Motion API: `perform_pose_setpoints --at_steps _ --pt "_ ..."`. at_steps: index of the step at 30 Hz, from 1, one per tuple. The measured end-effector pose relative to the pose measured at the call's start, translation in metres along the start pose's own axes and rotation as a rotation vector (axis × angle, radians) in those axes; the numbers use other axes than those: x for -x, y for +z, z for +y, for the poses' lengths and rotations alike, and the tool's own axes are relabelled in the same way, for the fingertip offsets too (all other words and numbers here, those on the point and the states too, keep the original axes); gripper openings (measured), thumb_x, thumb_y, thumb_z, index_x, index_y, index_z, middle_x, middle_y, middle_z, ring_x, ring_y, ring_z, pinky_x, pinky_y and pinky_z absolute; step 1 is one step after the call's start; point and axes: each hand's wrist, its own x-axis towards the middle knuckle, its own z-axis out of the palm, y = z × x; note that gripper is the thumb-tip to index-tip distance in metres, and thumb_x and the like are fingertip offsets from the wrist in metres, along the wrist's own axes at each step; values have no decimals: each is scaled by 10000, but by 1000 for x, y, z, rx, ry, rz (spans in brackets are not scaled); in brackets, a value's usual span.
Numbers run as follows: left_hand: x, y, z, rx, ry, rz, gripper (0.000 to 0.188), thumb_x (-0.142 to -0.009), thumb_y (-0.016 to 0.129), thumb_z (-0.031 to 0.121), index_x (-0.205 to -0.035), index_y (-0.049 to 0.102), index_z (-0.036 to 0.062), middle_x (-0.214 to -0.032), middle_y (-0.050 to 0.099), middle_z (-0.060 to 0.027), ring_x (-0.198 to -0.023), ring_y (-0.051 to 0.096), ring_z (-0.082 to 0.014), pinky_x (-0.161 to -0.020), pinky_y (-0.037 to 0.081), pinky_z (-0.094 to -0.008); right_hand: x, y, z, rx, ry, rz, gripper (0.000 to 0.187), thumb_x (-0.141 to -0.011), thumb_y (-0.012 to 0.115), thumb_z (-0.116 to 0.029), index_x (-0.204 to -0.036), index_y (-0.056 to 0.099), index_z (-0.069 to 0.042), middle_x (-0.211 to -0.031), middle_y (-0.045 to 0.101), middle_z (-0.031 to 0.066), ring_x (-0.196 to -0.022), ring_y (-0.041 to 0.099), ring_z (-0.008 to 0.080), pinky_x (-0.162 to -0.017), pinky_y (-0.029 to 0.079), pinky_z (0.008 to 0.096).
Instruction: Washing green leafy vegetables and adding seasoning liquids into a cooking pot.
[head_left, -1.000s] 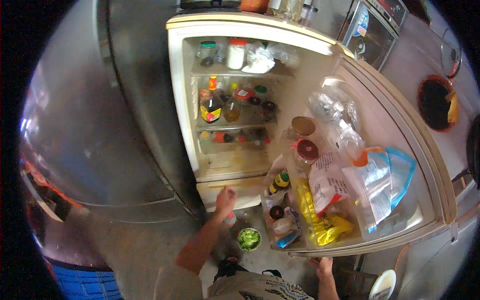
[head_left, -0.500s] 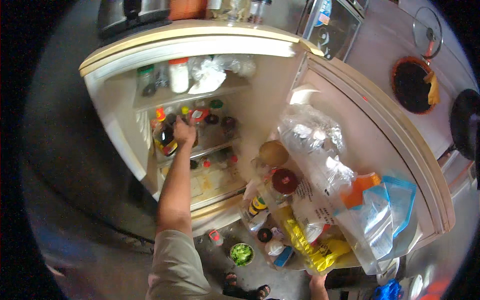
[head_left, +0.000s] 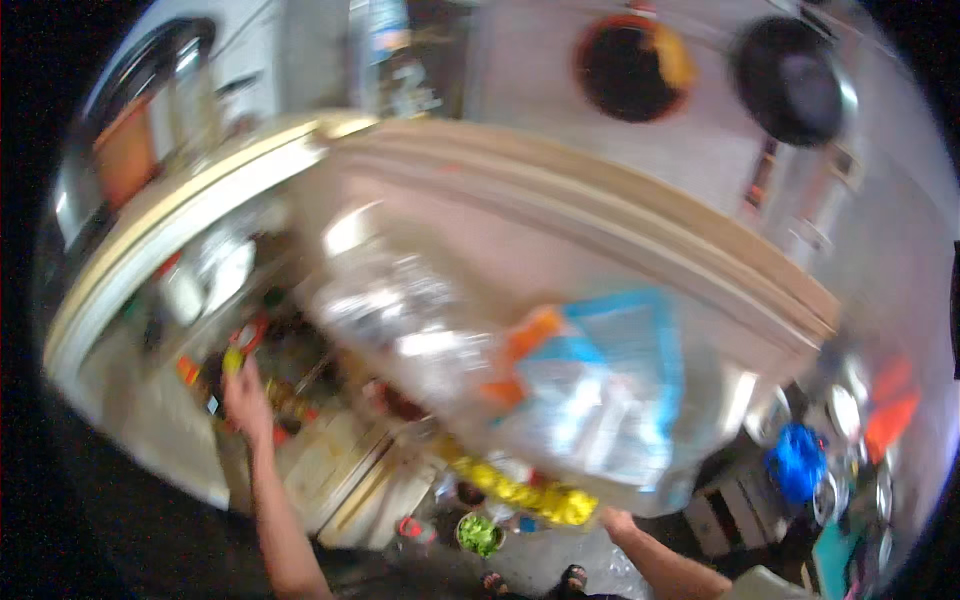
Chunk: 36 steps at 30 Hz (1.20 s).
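My left hand (head_left: pixel 247 398) reaches inside the fridge (head_left: pixel 205 195), its fingers closed at a yellow-capped bottle (head_left: pixel 234 360); blur hides the exact hold. Beside it is a dark bottle with an orange-red cap (head_left: pixel 188 371). My right hand (head_left: pixel 617 523) is closed on the lower outer edge of the open fridge door (head_left: pixel 560 225), fingers partly hidden. The door's racks hold a clear plastic bag (head_left: pixel 400 305), a blue-edged pouch (head_left: pixel 610 390), an orange packet (head_left: pixel 522 355) and a yellow foil packet (head_left: pixel 520 492).
On the floor below stand a bowl of green leaves (head_left: pixel 480 534) and a red-capped clear bottle (head_left: pixel 415 528). A dark pan (head_left: pixel 790 82) and a reddish-brown round pot (head_left: pixel 628 70) sit beyond the door. To the right are a blue bag (head_left: pixel 797 462) and several dishes.
My view has swung right, so the fridge sits further left and the picture is blurred. The door now covers more of the opening. Both hands stay at the fridge and its door.
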Motion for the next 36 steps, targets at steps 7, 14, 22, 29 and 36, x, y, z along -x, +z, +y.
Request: perform_pose_setpoints --at_steps 7,14,22,29,36 --pt "103 3 78 161 -106 -257 520 -1033 577 305 -1439 491 -9 -1416 549 -200 -1286 512 -305 -1080 403 -390 -4 40 -76 613 130 -157 424 -854 636 -72 -1250 522 25 -1071 655 227 -1005 652 326 -845 516 451" --pt "236 -38 223 -204 98 -436 478 -1026 575 388 -1280 631 -13 -1261 636 -231 -1110 580 -368 -973 449 -471 -13 -5 22 437 -400 -148 402 -855 657 -166 -1214 577 -5 -1098 653 219 -1075 637 371 -939 524 481" --pt "380 -106 417 -114 162 -920 439 -1045 531 334 -1199 632 -65 -1067 657 -201 -950 599 -356 -869 484 -431 -10 -113 6 494 -364 -896 309 -844 606 -239 -1098 681 -81 -925 721 149 -882 696 337 -750 543 458" --pt "458 -17 501 -36 15 -1019 362 -1001 545 292 -1000 596 -66 -916 594 -173 -820 517 -269 -757 460 -421 -38 -352 32 563 8 -422 269 -910 583 -269 -1044 715 -76 -959 740 155 -881 713 306 -768 560 435" --pt "536 221 621 827 179 -1225 265 -993 558 289 -1011 601 28 -918 553 -30 -856 501 -129 -806 391 -293 -34 -578 -7 409 106 384 246 -964 586 -235 -1004 689 -15 -878 731 112 -802 711 197 -717 570 366"
